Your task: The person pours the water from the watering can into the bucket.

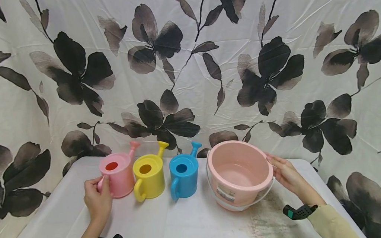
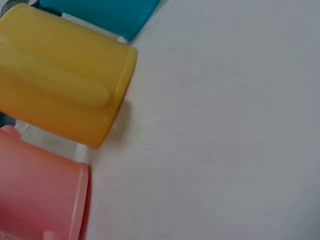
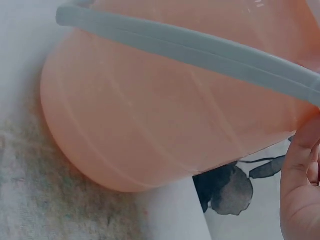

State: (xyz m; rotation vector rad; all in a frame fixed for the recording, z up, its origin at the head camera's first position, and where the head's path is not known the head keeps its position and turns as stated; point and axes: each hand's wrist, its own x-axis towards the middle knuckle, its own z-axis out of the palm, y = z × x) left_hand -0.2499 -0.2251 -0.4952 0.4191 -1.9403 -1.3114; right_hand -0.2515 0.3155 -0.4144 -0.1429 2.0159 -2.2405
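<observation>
My left hand point(image 1: 97, 201) grips the handle of a pink watering can point(image 1: 123, 180) at the left end of a row. Beside it stand a yellow watering can point(image 1: 155, 179) and a blue watering can point(image 1: 190, 178), their spouts pointing away from me. To the right is a light pink bucket point(image 1: 242, 197) with its pale handle hanging down in front. The fingers of my right hand point(image 1: 289, 174) rest along the bucket's right rim, fairly straight. In the left wrist view, the pink can's base shows low at the left, while that hand is out of frame.
A white table point(image 1: 172, 228) carries everything, with a brownish-green stain point(image 1: 269, 221) in front of the bucket. Behind hangs a pale cloth point(image 1: 191, 89) with dark flowers, close to the table's back edge.
</observation>
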